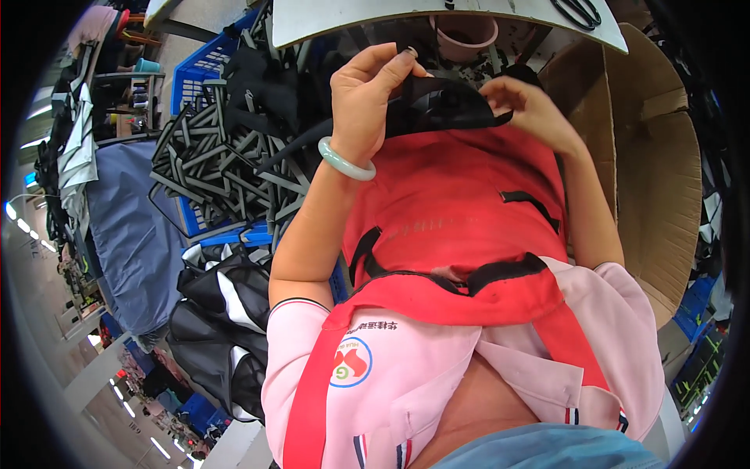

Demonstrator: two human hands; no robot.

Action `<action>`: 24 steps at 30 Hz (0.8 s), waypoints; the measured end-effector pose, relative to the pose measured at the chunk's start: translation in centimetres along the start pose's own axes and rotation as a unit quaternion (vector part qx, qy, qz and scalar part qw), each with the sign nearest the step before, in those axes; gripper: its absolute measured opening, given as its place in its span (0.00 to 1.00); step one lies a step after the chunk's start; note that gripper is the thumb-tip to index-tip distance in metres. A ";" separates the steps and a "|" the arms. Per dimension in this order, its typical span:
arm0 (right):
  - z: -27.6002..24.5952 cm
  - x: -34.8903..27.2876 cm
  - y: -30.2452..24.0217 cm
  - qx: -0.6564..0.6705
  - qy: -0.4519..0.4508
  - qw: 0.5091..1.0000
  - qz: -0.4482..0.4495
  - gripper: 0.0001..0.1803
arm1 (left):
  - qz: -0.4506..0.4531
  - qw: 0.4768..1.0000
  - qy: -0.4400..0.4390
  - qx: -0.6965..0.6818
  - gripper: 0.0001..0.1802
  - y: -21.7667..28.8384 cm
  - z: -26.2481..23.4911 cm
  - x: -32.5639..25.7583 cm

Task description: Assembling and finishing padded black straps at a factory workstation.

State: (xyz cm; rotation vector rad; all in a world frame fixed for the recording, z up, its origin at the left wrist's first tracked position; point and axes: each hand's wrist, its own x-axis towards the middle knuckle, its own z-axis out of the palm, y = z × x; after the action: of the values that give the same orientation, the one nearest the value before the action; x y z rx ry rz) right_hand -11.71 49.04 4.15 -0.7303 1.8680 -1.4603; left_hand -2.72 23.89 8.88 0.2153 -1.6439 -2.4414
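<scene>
A black fabric piece [437,109], with a strip or strap along it, stretches between my hands above my red apron [461,187]. My left hand [363,94], with a pale green bangle on its wrist, is closed in a pinch on the upper left part of the piece. My right hand [531,113] has its fingers bent round the piece's right end. Its fingertips are partly hidden. A black tail of the fabric trails left behind my left wrist.
At the left, a blue plastic crate [191,82] holds many grey and black strips [226,156]. Black-and-white bags or fabric [226,305] lie below it. A white tabletop [437,16] with black scissors [578,12] is ahead, a pink bucket [465,39] beneath it. An open cardboard box [656,187] stands right.
</scene>
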 end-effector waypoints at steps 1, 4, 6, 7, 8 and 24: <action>0.8 -0.9 0.5 -0.018 0.008 1.000 0.017 0.25 | 0.002 1.000 -0.002 0.006 0.09 0.1 0.1 0.2; 1.5 -1.4 -0.3 -0.069 0.031 0.997 -0.010 0.31 | -0.010 1.000 -0.009 0.001 0.09 0.3 0.8 0.6; 0.1 -0.2 -0.8 -0.016 0.078 0.995 -0.060 0.25 | -0.037 0.996 -0.062 0.059 0.08 0.6 1.7 0.7; -0.4 0.5 -1.7 -0.010 0.097 0.991 -0.092 0.23 | -0.038 0.995 -0.065 0.063 0.08 0.4 1.8 0.8; -0.1 1.2 -3.5 -0.043 0.107 0.988 -0.105 0.18 | 0.018 0.988 -0.079 0.129 0.07 0.1 1.6 1.0; 0.8 4.7 -9.0 0.073 0.031 0.994 -0.078 0.16 | 0.069 0.888 -0.125 0.437 0.11 3.3 1.7 1.9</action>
State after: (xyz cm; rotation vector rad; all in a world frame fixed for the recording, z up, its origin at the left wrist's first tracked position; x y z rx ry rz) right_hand -13.70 42.98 12.05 -0.7825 1.7603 -1.7162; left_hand -4.69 23.79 12.54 -0.1077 -2.6628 -1.5076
